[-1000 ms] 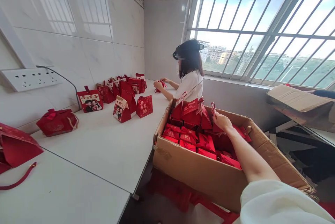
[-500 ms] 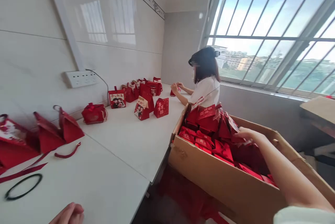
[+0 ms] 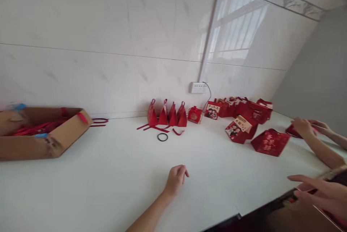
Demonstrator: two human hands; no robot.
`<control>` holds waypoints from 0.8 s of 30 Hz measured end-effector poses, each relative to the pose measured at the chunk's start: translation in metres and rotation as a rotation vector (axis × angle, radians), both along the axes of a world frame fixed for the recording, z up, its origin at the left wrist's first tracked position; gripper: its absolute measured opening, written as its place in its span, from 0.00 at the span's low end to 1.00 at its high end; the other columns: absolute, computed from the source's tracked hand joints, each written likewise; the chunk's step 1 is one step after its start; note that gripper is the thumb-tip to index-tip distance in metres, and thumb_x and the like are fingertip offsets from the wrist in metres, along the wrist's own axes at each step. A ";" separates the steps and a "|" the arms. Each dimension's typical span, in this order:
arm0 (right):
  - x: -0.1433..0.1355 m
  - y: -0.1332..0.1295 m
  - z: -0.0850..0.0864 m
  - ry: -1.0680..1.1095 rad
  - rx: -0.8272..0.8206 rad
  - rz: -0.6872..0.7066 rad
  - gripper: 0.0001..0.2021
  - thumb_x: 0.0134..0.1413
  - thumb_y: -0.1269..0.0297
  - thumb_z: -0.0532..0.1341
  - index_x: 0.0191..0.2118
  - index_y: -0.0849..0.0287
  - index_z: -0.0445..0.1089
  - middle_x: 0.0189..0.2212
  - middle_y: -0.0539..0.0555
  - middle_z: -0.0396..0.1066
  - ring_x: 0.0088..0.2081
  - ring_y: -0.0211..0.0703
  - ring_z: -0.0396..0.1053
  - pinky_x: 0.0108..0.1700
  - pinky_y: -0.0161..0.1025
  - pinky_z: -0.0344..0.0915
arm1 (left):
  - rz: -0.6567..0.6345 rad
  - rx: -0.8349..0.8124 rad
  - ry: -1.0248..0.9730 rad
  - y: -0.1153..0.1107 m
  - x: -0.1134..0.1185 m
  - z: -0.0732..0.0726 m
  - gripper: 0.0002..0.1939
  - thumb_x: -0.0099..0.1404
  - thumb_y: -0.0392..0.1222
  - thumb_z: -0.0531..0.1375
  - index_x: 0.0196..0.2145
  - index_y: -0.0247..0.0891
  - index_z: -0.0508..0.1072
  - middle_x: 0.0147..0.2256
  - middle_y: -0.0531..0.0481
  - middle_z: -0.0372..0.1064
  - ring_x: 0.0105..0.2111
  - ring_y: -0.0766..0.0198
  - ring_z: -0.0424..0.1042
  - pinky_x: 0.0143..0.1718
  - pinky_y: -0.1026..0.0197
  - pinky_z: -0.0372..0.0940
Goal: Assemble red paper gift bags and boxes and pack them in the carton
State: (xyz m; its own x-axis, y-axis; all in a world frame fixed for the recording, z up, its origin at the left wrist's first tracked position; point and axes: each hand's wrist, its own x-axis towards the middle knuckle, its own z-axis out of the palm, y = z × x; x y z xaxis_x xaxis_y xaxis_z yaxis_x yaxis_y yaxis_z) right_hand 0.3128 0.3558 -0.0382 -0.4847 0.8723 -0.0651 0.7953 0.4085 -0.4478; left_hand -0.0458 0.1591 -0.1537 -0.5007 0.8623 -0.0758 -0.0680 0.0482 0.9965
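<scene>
My left hand (image 3: 175, 181) rests on the white table (image 3: 108, 185) with its fingers curled in; no object shows in it. At the lower right, my right hand (image 3: 324, 194) hovers over the near corner of a brown carton (image 3: 295, 215), fingers stretched and apart. Red contents show partly beneath it, blurred and cut off by the frame edge. Nearest the right hand on the table is a red gift box (image 3: 271, 142) with pale lettering. Beside that stands another gift box (image 3: 237, 130) bearing a cartoon couple.
Several pointed red boxes (image 3: 173, 114) line the wall near a black ring (image 3: 162, 137) and loose ribbons (image 3: 155, 127). More gift boxes (image 3: 244, 110) stand at back right. A carton of ribbons (image 3: 67, 136) sits left. A co-worker's hands (image 3: 303, 127) hold something red.
The view has swung left, bringing the ribbon carton in and taking the window out. My right hand has come off the gift boxes deeper in the carton and is nearer its corner, fingers now spread.
</scene>
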 end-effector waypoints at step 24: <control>-0.188 0.055 -0.022 -0.202 0.166 0.102 0.06 0.62 0.66 0.59 0.41 0.63 0.70 0.42 0.56 0.70 0.43 0.45 0.69 0.49 0.46 0.64 | 0.007 -0.032 0.081 -0.009 -0.012 0.007 0.19 0.57 0.55 0.49 0.19 0.39 0.61 0.15 0.59 0.43 0.17 0.69 0.46 0.21 0.64 0.43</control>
